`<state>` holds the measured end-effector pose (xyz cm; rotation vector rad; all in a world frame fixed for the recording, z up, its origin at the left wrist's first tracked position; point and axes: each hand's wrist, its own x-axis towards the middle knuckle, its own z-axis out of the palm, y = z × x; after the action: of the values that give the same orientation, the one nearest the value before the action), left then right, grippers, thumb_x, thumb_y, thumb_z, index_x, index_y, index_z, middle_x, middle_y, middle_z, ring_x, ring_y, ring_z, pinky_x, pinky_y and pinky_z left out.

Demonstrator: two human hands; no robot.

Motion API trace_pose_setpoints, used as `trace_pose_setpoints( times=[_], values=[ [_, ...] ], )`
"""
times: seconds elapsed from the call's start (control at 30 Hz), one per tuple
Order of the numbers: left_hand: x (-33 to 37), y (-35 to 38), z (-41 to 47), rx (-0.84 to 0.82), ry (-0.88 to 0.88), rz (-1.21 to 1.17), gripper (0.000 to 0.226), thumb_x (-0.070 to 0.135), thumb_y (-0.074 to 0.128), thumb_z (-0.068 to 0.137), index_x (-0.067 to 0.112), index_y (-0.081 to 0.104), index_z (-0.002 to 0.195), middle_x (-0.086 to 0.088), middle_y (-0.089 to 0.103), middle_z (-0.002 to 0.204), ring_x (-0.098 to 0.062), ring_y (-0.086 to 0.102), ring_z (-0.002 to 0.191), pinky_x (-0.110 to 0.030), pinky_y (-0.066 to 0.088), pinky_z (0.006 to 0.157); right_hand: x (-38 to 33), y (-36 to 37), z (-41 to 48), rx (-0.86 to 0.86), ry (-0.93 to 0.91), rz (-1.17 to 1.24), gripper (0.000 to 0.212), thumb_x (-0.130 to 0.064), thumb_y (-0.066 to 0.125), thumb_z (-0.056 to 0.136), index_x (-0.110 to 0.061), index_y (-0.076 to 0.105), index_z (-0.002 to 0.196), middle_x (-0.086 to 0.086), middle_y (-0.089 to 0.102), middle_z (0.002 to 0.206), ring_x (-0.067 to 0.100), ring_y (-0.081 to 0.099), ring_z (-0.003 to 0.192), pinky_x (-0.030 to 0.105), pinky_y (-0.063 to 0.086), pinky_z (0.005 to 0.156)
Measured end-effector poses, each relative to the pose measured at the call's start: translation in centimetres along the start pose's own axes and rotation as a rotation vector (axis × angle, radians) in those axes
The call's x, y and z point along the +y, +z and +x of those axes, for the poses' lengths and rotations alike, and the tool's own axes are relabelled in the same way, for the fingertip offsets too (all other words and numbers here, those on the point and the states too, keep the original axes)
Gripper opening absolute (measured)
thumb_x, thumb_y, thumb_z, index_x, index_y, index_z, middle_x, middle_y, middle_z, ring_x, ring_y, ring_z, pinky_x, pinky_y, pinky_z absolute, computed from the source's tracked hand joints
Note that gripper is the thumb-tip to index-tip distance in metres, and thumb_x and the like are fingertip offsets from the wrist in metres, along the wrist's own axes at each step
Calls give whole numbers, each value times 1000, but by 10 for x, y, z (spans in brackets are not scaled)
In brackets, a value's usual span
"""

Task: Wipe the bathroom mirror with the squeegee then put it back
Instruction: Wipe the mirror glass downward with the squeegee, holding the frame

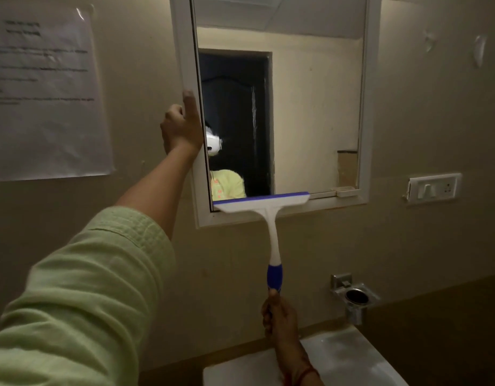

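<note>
The squeegee [268, 215] is held upright against the bottom edge of the bathroom mirror [310, 107], its blue rubber blade lying level across the lower left part of the glass and just above the white frame [185, 51]. The white shaft runs down to a blue grip, the lower end of which is clasped by the right hand [279, 316], fingers curled closed around it. The left hand [182, 126] is raised to the left side of the frame, with the fingers wrapped over its outer edge and the thumb laid flat up the frame's face. The left arm is covered to the forearm by a pale green sleeve [82, 288]. A thin streak is seen on the glass over the dark reflected doorway. A printed paper notice [45, 93] is fixed to the wall at the left. To the right of the mirror a white switch plate [433, 188] is mounted, and below it a metal tumbler holder [355, 296]. Part of a white washbasin [346, 358] is seen at the near bottom edge.
</note>
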<state>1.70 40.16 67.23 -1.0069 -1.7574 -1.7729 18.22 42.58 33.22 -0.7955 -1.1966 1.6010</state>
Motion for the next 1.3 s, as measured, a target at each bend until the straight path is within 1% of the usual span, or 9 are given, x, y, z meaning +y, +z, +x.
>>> trace_pose_setpoints(
  times=[0.1,0.17,0.23,0.4,0.57,0.7,0.93,1.17,1.3],
  values=[
    [2,-2,-2,1,6,-12,50,53,24,94,21,33,58,4,39,60,-5,35,55,-14,27,44,-4,1,-3,45,-48,25,39,-38,51,89,-14,51,58,-7,42,43,4,35,36,17,29,37],
    [1,-2,-2,-3,3,-21,50,54,23,94,21,34,58,-1,44,65,-12,40,60,-26,29,52,-16,1,-8,143,-134,47,40,-30,55,89,-13,48,53,-6,39,41,3,32,35,16,28,37],
    [0,0,0,3,1,-17,52,54,23,94,18,38,60,-8,50,75,-20,44,71,-29,27,61,-45,4,-11,187,-227,107,41,-32,59,84,-13,47,49,-6,37,39,4,31,34,16,27,36],
    [-5,2,4,-4,43,-8,52,51,23,95,10,48,75,-12,49,79,-22,43,76,-29,25,65,-159,14,-15,39,-406,192,43,-56,52,70,-17,53,53,-8,41,40,4,33,34,15,26,34],
    [-9,4,3,42,92,-49,58,58,20,91,10,45,68,-8,47,66,-22,43,64,-31,26,56,-257,23,-10,-47,-578,175,49,-62,46,73,-15,56,65,-5,44,46,6,37,38,17,30,36],
    [-7,3,-1,41,106,-86,55,60,18,88,18,38,60,-1,41,57,-13,39,54,-26,23,49,-311,36,7,-7,-612,145,48,-57,42,85,-12,56,76,-1,46,53,8,40,42,17,34,39],
    [-7,3,-1,39,98,-99,54,57,21,92,19,38,59,-1,42,57,-13,39,54,-26,24,49,-361,55,33,75,-722,19,43,-51,41,91,-13,55,75,1,48,61,12,43,52,23,37,48],
    [-6,2,-2,35,93,-98,54,63,17,85,20,36,58,-1,40,57,-14,38,54,-26,24,49,-377,65,41,25,-666,51,47,-49,38,93,-6,56,93,0,48,63,10,43,52,21,37,49],
    [-6,1,-4,43,92,-96,50,54,23,93,20,38,60,0,42,58,-11,40,54,-25,23,49,-388,68,40,-11,-650,59,45,-48,38,94,-6,55,95,1,47,63,10,41,51,21,36,49]
  ],
)
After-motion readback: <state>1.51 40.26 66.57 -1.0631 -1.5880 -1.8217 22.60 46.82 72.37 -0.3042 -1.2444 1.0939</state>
